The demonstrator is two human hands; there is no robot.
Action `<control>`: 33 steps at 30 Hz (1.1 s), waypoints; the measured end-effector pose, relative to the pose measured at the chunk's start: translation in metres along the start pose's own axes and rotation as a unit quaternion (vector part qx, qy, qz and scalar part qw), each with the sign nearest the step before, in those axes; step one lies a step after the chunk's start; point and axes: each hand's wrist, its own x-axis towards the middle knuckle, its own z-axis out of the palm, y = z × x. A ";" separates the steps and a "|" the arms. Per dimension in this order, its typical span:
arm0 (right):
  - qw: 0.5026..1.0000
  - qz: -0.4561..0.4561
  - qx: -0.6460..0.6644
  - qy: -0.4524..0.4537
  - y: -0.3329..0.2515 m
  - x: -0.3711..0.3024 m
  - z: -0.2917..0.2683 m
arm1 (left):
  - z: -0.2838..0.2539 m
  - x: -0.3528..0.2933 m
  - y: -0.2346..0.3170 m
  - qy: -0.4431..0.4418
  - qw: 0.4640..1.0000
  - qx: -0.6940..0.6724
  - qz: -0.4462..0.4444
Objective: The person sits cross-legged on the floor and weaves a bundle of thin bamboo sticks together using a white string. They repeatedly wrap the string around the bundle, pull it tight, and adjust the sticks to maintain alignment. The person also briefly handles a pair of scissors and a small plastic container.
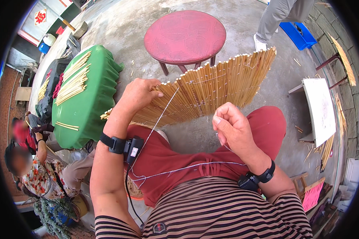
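A mat of thin yellow-brown sticks (223, 81) bound side by side with white thread stands tilted in front of my knees. My left hand (138, 95) pinches its upper edge near the left end, thumb and fingers closed. From that edge a white string (163, 113) runs slack down past my left forearm, then over my lap toward my right wrist. My right hand (233, 125) is raised over my right thigh, apart from the mat, its fingers curled and pressed together on the string, which shows just below them.
Beyond the mat stands a round red stool (185, 36). Loose sticks (74, 81) lie on a green-covered table (95, 75) at left, with two people behind. Another person's legs (281, 20) and a blue crate (297, 35) are at far right, above a tilted white board (319, 107).
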 end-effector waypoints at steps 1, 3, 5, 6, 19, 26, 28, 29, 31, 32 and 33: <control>0.999 0.010 0.053 -0.003 0.004 0.015 -0.001 | -0.004 0.000 0.009 -0.007 0.999 0.046 -0.011; 0.984 0.074 0.162 0.013 0.030 0.048 -0.002 | -0.002 0.005 0.021 0.001 0.997 0.072 0.002; 0.960 0.133 0.243 0.043 0.049 0.067 0.015 | -0.001 0.004 0.027 0.034 0.998 0.037 0.038; 0.947 0.163 0.268 0.066 0.057 0.075 0.030 | -0.001 0.004 0.032 0.048 0.998 0.003 0.039; 0.818 0.192 0.533 0.095 0.094 0.089 0.075 | 0.019 0.018 0.038 0.067 0.997 0.044 0.022; 0.889 0.143 0.430 0.063 0.094 0.090 0.058 | 0.032 0.019 0.037 0.115 0.989 0.094 0.013; 0.898 0.129 0.418 0.048 0.096 0.091 0.056 | 0.035 0.018 0.042 0.129 0.986 0.105 0.006; 0.902 0.128 0.409 0.047 0.098 0.092 0.055 | 0.036 0.018 0.043 0.137 0.985 0.110 0.003; 0.912 0.122 0.390 0.043 0.103 0.095 0.053 | 0.039 0.020 0.040 0.146 0.983 0.107 0.019; 0.913 0.113 0.389 0.042 0.110 0.094 0.050 | 0.040 0.020 0.038 0.150 0.983 0.106 0.027; 0.927 0.114 0.352 0.061 0.108 0.093 0.049 | 0.039 0.020 0.036 0.146 0.983 0.105 0.033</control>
